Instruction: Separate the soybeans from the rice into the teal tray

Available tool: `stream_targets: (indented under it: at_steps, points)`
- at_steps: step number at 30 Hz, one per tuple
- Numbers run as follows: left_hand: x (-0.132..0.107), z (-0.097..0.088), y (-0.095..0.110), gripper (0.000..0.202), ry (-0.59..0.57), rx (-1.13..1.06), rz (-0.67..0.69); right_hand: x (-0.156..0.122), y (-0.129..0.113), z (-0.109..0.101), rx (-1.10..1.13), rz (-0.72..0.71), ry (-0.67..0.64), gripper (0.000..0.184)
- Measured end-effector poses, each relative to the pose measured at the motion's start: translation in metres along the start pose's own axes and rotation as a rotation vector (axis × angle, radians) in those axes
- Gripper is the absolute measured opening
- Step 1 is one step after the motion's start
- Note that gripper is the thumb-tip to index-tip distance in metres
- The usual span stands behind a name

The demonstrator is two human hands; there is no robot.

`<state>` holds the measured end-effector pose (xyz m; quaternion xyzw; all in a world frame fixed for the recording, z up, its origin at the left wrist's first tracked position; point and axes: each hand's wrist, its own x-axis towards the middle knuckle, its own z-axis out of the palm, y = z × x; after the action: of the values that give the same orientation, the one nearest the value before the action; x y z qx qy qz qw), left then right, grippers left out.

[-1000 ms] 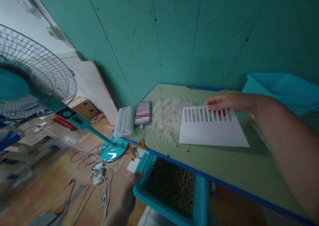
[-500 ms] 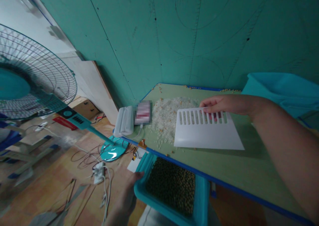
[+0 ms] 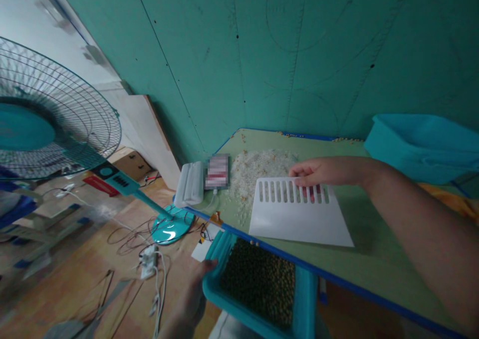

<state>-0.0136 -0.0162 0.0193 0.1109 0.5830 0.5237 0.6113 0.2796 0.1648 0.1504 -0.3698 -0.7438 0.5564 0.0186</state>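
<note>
My right hand (image 3: 310, 172) pinches a white slotted plastic scraper (image 3: 299, 225) by its slotted upper edge, with some fingertips showing through the slots. The scraper is tilted over the table, its long plain edge close to the table's front edge. Behind and left of it lies a spread pile of whitish grains (image 3: 254, 172) with a few yellow beans among them. Below the table edge, my left hand (image 3: 193, 296) grips the left rim of a turquoise bin (image 3: 214, 261). Dark and tan beans (image 3: 258, 281) fill the bin's inside.
A pixelated phone-like item (image 3: 217, 171) and a white ridged case (image 3: 189, 183) sit at the table's left corner. Another turquoise bin (image 3: 419, 149) stands at the right rear. A standing fan (image 3: 26, 124) and floor cables (image 3: 149, 261) are on the left. The green wall (image 3: 209, 70) rises behind.
The scraper in my right hand has moved towards the table's front edge and slightly left. Yellow beans now lie right at that edge above the bin. My left hand keeps its grip.
</note>
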Motion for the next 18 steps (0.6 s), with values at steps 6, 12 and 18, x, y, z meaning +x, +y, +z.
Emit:
stream_targets:
  at_steps: [6,12,18]
  points:
    - [0.001,-0.001,-0.004,0.075,-0.028,-0.043,-0.028,-0.014,-0.008,-0.006,0.031,-0.036,0.079,0.027]
    - [-0.004,0.002,-0.010,0.046,-0.073,-0.061,-0.055,-0.052,0.002,-0.040,-0.030,0.002,0.495,0.028]
    - [0.002,-0.004,-0.016,0.037,0.010,-0.028,-0.018,-0.076,0.030,-0.064,-0.114,0.123,0.477,0.031]
